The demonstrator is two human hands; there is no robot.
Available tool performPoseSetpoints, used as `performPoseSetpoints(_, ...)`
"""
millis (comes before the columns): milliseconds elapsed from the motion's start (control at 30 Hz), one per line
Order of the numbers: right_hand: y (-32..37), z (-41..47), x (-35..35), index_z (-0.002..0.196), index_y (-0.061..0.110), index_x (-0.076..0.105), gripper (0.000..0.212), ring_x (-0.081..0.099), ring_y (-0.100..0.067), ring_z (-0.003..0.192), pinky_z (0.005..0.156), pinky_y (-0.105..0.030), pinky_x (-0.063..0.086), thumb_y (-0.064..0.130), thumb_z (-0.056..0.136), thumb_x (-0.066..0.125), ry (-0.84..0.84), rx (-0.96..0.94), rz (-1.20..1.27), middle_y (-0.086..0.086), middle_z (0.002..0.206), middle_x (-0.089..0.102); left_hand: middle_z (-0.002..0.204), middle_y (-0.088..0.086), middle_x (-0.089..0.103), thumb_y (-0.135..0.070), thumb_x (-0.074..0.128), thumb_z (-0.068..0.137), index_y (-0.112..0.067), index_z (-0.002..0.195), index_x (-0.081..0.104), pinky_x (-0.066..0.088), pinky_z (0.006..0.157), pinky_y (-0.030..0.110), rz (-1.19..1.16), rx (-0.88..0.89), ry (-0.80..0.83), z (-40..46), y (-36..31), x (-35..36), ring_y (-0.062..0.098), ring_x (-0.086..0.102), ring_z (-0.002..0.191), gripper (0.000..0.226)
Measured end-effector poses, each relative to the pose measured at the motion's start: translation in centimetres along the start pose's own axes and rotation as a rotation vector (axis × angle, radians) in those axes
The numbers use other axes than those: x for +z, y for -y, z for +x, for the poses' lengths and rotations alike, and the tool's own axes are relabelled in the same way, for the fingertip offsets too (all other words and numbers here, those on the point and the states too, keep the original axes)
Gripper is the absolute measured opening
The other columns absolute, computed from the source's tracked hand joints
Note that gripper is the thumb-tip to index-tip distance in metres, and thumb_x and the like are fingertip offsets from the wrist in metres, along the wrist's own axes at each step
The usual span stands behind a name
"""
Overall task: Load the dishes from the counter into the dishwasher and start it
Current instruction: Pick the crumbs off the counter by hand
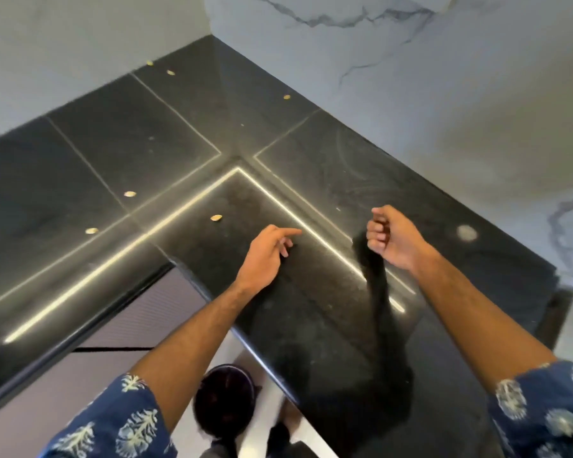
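Note:
No dish and no dishwasher shows in the head view. Both bare hands hover over the inner corner of a black stone counter (186, 133). My left hand (265, 256) is above the counter's front part, index finger pointing forward, the other fingers loosely curled, holding nothing. My right hand (391, 236) is a little farther right and back, fingers curled into a loose fist with nothing visible in it. Both forearms come out of blue patterned sleeves.
Several small yellowish scraps (216, 218) lie scattered on the counter, and a pale round mark (466, 232) sits at the right. Marbled white walls (444, 77) close the corner. Below the counter edge are grey ribbed cabinet fronts (129, 325) and a dark round container (224, 399) on the floor.

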State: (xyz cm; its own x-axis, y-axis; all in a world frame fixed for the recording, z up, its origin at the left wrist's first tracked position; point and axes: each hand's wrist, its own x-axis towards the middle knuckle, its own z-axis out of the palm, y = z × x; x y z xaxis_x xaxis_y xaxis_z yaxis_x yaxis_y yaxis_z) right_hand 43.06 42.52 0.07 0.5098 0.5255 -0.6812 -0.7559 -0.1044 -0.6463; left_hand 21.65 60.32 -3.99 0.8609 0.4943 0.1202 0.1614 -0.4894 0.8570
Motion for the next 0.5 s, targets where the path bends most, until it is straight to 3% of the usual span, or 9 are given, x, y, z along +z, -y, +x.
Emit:
performPoseSetpoints(133,-3.7,-0.6,5.2,0.074,0.015,0.050,0.020,0.032,-0.007,0.043,0.036,-0.018,0.027,0.018,0.094,0.051,0.164,0.117,0.106,0.000,0.063,0.044,0.079,0.006,0.059,0.012,0.032,0.095,-0.011,0.106,0.073,0.039,0.059,0.017,-0.165,-0.207,-0.052,-2.2,0.4,-3.9,0.011,0.048,0.060,0.047)
performPoseSetpoints(267,-5.9,-1.0,12.3,0.095,0.001,0.067,0.021,0.029,-0.006,0.046,0.039,-0.017,0.023,0.008,0.096,0.047,0.190,0.086,-0.175,0.001,0.062,0.043,0.059,0.002,0.044,0.016,0.029,0.083,-0.005,0.082,0.067,0.028,0.042,0.020,-0.480,-0.565,-0.198,-3.2,1.4,-8.3,0.012,0.031,0.048,0.044)
performPoseSetpoints(333,-6.8,-0.8,15.5,0.101,0.003,0.070,0.021,0.029,-0.008,0.050,0.041,-0.019,0.022,0.012,0.095,0.052,0.167,-0.044,-0.511,0.004,0.062,0.039,0.059,0.005,0.036,0.013,0.029,0.083,-0.002,0.081,0.062,0.025,0.040,0.018,-0.609,-0.701,-0.253,-3.3,1.9,-10.2,0.009,0.026,0.042,0.037)
performPoseSetpoints(433,-8.2,0.8,19.9,0.097,0.016,0.071,0.012,0.054,-0.007,0.067,0.059,-0.025,0.044,0.018,0.090,0.062,0.100,-0.435,-1.001,0.006,0.081,0.065,0.057,0.001,0.031,0.008,0.028,0.088,-0.002,0.086,0.060,0.024,0.039,0.018,-0.690,-0.785,-0.257,-3.5,3.0,-13.0,0.006,0.022,0.038,0.034)
performPoseSetpoints(500,-9.2,1.9,22.7,0.102,0.020,0.066,0.013,0.055,-0.006,0.070,0.064,-0.024,0.040,0.022,0.090,0.064,0.086,-0.590,-1.213,0.007,0.078,0.063,0.055,-0.003,0.031,0.004,0.027,0.092,-0.003,0.091,0.061,0.024,0.039,0.020,-0.677,-0.789,-0.213,-3.4,4.2,-15.0,0.006,0.022,0.040,0.035)
